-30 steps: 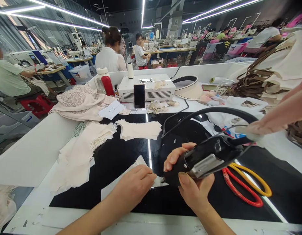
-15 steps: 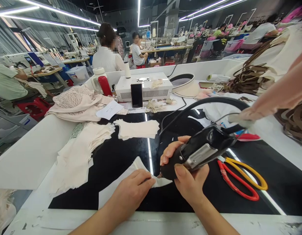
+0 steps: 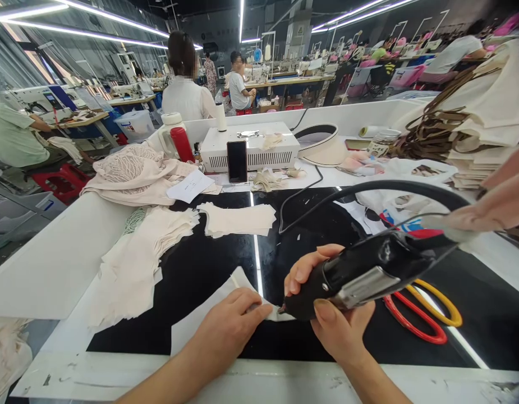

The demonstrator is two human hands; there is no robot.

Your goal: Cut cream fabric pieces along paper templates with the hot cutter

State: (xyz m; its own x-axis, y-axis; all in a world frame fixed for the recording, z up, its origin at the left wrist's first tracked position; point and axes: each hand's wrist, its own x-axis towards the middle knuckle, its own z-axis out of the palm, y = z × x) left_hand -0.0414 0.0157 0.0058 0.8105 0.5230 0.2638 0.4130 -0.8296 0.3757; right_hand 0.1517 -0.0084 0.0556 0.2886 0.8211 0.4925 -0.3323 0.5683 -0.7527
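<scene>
My left hand (image 3: 228, 322) presses down on a white piece of fabric (image 3: 191, 328) lying on the black table surface, thumb and forefinger pinched at its edge. My right hand (image 3: 339, 320) is wrapped round a black corded hand tool (image 3: 368, 269) with a silver metal lever on its side. The tool's small tip points left and meets the fabric edge just right of my left fingertips. A blurred pink strip (image 3: 490, 202) reaches the tool's rear end from the upper right. What lies under my left fingers is hidden.
Red-and-yellow-handled scissors (image 3: 419, 325) lie right of my right hand. Cream fabric stacks (image 3: 131, 266) lie left, with another cut stack (image 3: 238, 219) ahead. A phone (image 3: 237, 161) leans on a white vented box (image 3: 270, 151). The black cable (image 3: 368, 188) arches overhead of the table. Co-workers sit beyond.
My right hand and the tool have moved to the right, and the tool's rear end has swung right with the pink strip. My left hand stays on the fabric, shifted slightly right.
</scene>
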